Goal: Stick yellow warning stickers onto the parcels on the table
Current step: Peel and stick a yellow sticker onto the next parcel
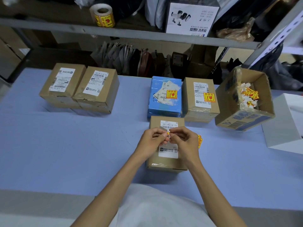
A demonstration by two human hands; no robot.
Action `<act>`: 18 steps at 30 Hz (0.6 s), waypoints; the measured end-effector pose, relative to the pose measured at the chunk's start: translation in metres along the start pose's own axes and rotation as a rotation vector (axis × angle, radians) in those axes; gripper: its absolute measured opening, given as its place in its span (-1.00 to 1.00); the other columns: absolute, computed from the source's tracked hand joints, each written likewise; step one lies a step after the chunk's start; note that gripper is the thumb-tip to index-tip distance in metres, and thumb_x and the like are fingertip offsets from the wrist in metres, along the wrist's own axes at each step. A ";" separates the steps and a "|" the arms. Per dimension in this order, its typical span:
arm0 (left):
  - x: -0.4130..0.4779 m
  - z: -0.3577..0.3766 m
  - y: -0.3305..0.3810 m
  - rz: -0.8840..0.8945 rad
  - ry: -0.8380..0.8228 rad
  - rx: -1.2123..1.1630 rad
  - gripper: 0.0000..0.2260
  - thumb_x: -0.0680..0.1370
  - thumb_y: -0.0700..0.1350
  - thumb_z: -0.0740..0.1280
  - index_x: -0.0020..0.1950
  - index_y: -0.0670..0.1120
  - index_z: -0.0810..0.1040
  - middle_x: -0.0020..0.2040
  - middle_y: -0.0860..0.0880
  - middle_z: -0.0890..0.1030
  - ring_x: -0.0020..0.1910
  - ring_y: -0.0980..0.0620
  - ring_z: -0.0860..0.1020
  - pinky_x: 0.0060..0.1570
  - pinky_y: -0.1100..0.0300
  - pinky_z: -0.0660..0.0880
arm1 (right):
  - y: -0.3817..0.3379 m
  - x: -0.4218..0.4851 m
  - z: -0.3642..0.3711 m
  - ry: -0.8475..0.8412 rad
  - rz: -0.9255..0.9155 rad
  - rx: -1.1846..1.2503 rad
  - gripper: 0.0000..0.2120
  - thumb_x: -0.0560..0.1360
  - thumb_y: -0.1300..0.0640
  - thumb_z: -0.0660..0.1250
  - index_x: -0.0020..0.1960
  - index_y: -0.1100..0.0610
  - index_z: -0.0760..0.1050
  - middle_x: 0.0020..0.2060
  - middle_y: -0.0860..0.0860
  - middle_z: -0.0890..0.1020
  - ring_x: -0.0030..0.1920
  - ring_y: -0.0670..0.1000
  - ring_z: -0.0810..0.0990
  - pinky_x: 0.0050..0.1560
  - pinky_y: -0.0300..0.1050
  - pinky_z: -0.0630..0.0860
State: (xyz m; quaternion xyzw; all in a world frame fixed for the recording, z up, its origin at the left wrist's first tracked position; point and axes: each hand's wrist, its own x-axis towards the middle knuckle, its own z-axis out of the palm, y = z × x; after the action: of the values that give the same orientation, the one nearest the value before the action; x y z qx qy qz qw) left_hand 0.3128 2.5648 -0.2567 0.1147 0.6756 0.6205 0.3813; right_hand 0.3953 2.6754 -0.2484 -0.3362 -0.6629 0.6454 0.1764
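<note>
My left hand (151, 141) and my right hand (185, 141) meet over a small cardboard parcel (165, 161) and pinch a yellow sticker (168, 133) between their fingertips, mostly hidden by the fingers. More yellow stickers (200, 141) lie on the table just right of my right hand. Behind stand a blue parcel (164, 102) and a cardboard parcel (200, 102), each bearing a yellow sticker. Two cardboard parcels (64, 86) (98, 90) at the left carry only white labels.
An open carton (246, 115) with sticker scraps sits at the right, beside a white box (285, 128). A roll of yellow stickers (103, 15) stands on the shelf above. The blue table (65, 145) stretches left and front.
</note>
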 end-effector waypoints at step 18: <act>0.001 -0.004 -0.002 -0.001 0.055 -0.004 -0.90 0.56 -0.29 0.30 -0.11 -0.15 0.57 -0.29 -0.04 0.64 -0.34 0.10 0.59 -0.13 0.12 0.54 | -0.001 -0.001 0.003 -0.045 0.000 0.003 -0.74 0.41 0.49 0.33 -0.17 0.15 0.60 -0.23 0.08 0.67 -0.21 -0.04 0.67 -0.15 -0.23 0.59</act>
State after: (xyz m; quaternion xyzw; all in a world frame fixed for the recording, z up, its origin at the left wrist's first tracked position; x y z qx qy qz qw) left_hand 0.3102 2.5625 -0.2590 0.0966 0.6847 0.6245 0.3632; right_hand 0.3934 2.6724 -0.2473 -0.3212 -0.6659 0.6537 0.1617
